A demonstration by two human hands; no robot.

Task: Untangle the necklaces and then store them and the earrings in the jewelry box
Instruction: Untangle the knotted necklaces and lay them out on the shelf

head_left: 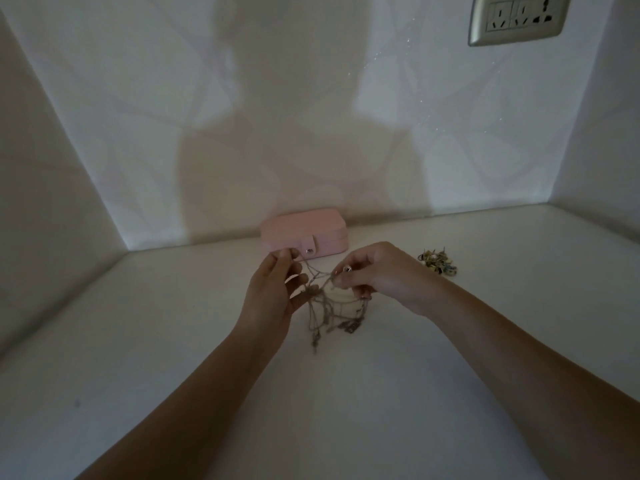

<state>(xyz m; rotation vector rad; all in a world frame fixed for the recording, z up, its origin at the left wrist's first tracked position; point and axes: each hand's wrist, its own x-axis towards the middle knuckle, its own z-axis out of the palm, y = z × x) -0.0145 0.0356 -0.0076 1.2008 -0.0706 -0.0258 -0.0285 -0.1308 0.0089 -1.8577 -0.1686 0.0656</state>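
Dim light and blur are making the necklaces (332, 306) hard to read: the number of chains in the knotted clump cannot be told, and the small pendants at its lower end are looking indistinct. The left hand (273, 296) is pinching one thin strand, its fingertips overlapping the front of the jewelry box (304, 233). The right hand (377, 275), slightly apart, is pinching another strand beside a small shiny bead. The tangle is hanging between them over the white table (450, 341). The pink, round-cornered box is sitting closed, snap fastened, against the wall. The earrings (437, 263) are lying in a small metallic heap further right, and a grey wall socket (517, 20) is showing at top right
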